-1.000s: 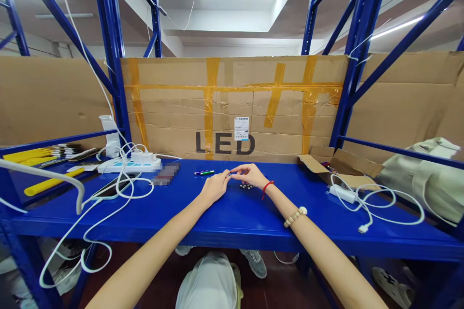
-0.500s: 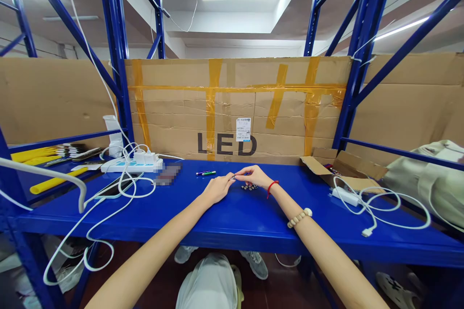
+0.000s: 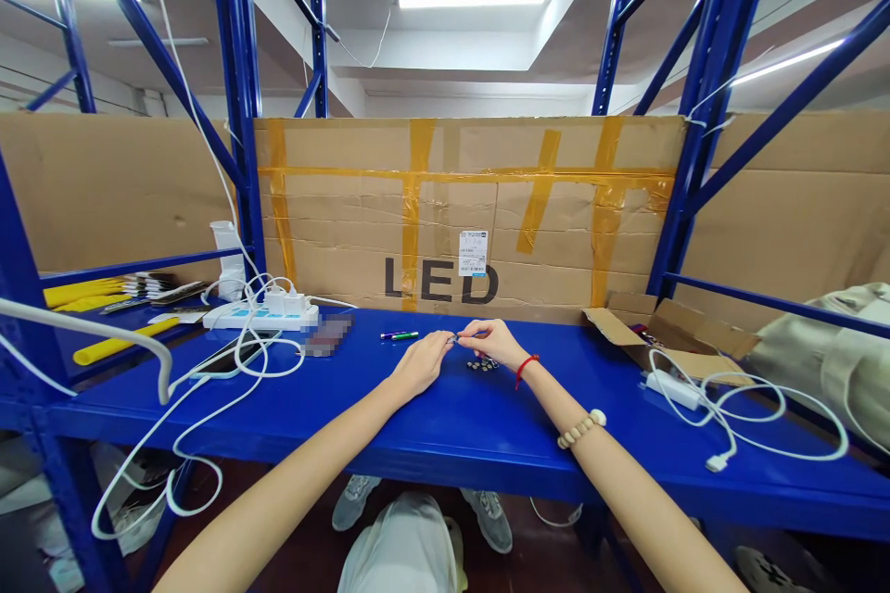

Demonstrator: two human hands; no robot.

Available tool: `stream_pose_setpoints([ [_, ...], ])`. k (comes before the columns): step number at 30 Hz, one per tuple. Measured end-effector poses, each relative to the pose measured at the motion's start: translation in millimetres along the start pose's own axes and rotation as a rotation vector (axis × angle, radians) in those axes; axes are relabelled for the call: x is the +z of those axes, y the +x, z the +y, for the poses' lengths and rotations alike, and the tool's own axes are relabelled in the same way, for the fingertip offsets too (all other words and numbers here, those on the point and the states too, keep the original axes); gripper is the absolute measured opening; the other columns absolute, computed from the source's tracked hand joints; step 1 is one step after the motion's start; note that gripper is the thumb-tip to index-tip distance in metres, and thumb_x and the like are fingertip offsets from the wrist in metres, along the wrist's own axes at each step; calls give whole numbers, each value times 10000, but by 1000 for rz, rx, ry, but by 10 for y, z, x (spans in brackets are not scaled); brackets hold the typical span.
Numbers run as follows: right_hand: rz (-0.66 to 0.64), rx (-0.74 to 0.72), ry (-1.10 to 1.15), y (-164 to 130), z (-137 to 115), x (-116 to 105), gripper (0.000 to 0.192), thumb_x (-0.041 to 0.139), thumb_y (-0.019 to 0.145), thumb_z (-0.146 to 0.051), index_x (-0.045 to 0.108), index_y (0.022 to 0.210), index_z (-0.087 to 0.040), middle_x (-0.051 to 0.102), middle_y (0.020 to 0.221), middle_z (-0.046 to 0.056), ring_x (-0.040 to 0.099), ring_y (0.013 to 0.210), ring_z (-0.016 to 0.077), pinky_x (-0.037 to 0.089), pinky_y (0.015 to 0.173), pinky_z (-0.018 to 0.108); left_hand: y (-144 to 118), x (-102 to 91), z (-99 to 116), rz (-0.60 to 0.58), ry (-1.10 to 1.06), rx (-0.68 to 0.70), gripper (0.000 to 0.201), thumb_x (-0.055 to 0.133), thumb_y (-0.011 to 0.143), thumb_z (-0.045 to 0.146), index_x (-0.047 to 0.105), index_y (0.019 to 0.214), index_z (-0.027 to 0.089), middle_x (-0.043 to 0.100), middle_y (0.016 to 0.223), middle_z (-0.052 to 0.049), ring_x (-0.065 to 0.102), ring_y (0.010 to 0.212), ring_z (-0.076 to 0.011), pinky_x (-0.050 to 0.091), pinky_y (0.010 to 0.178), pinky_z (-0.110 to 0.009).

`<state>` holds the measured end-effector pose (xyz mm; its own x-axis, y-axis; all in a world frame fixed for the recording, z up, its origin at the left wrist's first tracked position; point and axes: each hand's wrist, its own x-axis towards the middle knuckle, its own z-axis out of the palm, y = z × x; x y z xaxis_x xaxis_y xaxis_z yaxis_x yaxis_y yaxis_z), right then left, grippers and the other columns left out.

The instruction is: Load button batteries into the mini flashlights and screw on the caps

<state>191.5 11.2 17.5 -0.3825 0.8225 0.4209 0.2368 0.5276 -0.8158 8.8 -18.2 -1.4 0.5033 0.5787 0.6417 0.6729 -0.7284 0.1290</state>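
Over the middle of the blue tabletop, my left hand [image 3: 421, 363] and my right hand [image 3: 490, 343] meet fingertip to fingertip. Both are closed in a pinch on a small dark, shiny piece [image 3: 455, 339], too small to name; whether it is one part or two I cannot tell. Just below my right hand lies a little pile of small dark and silvery pieces [image 3: 481, 363], partly hidden by the fingers. To the left, beyond my left hand, a green pen-like stick [image 3: 404, 335] lies beside a purple one [image 3: 387, 334].
On the left are a white power strip [image 3: 260, 317] with tangled cables, a phone [image 3: 240, 355] and yellow rods [image 3: 125, 342]. An open cardboard box [image 3: 667, 334] and a coiled white cable [image 3: 723, 408] lie right. A cardboard wall [image 3: 445, 204] closes the back.
The view has shifted slightly, so the scene sits a little to the right. My fingertips have parted a bit, and more of the small piece and the pile shows.
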Motion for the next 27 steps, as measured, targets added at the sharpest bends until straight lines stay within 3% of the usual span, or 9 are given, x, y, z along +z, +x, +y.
stream_pose_setpoints([
  [6,-25,31,-11,-21,30,-17,236,671,770,-307,590,744,-86,589,687,-13,475,453,32,387,405,147,-7,28,-21,3,27,53,238,324,929,194,529,1037,138,612,1037,-98,576,964,-189,462,853,-342],
  [13,-55,78,-37,-46,65,4,225,669,775,-290,576,731,-89,508,512,-65,447,391,32,357,374,138,-39,26,-26,7,32,86,242,342,925,196,550,1035,142,627,978,-82,593,908,-185,486,784,-292],
  [27,-100,158,-59,-93,-38,35,272,653,786,-328,556,692,-92,493,462,-69,413,349,27,339,361,138,-51,51,-62,31,76,120,221,393,894,162,561,1037,151,631,936,-70,602,867,-179,493,755,-275],
])
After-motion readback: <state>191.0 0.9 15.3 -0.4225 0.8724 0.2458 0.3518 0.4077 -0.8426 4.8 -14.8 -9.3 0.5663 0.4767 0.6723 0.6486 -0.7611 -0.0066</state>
